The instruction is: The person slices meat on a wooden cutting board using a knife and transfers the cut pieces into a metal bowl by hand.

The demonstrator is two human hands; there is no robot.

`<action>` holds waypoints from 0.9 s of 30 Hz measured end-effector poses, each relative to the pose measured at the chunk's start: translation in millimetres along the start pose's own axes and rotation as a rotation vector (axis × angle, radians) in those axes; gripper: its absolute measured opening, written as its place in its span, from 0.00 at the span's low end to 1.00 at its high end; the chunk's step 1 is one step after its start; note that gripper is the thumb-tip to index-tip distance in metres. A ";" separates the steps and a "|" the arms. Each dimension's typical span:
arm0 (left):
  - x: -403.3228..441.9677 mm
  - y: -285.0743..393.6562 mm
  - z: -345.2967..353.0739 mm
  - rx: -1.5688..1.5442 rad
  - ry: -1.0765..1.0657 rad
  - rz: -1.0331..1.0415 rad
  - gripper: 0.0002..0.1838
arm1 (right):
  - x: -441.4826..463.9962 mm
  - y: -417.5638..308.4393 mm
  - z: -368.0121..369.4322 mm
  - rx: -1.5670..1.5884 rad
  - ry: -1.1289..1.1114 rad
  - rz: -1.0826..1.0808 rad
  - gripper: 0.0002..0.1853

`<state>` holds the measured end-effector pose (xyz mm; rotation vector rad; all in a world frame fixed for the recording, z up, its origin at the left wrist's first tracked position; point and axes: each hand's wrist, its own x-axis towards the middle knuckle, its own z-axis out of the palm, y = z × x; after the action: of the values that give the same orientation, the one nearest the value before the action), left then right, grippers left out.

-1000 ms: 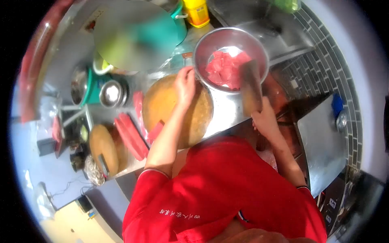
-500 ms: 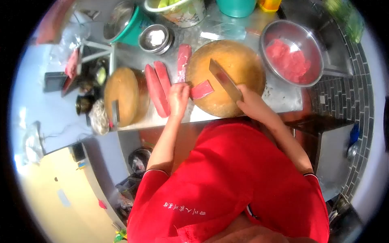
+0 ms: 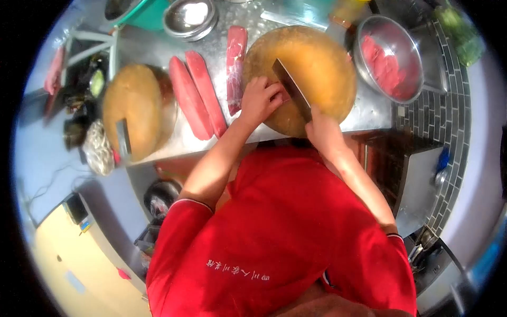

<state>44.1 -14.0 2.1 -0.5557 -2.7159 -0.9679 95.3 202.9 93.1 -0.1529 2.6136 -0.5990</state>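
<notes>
My right hand is closed round the handle of a cleaver, its blade standing on edge over the round wooden chopping board. Close to the left of the blade, my left hand presses bent fingers down on a piece of red meat. Most of that piece is hidden under the fingers. A long strip of meat lies against the board's left edge. Two more long pieces of meat rest side by side on the metal table farther left.
A steel bowl with cut meat stands right of the board. Another round board with a knife on it is at the left. Stacked steel bowls sit behind the meat. The metal table's front edge is near my body.
My left hand has moved right, off the board's left edge and onto the small meat piece beside the blade. The cleaver stays in my right hand. The whole view has shifted.
</notes>
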 end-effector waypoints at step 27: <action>4.6 -9.4 1.7 -0.127 0.061 -0.053 0.06 | 54.8 -32.7 4.8 0.043 0.029 -0.183 0.14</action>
<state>35.9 -18.3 -3.0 -0.4700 -2.6417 -1.1576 48.8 160.5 81.4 -0.3763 2.6304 -0.7241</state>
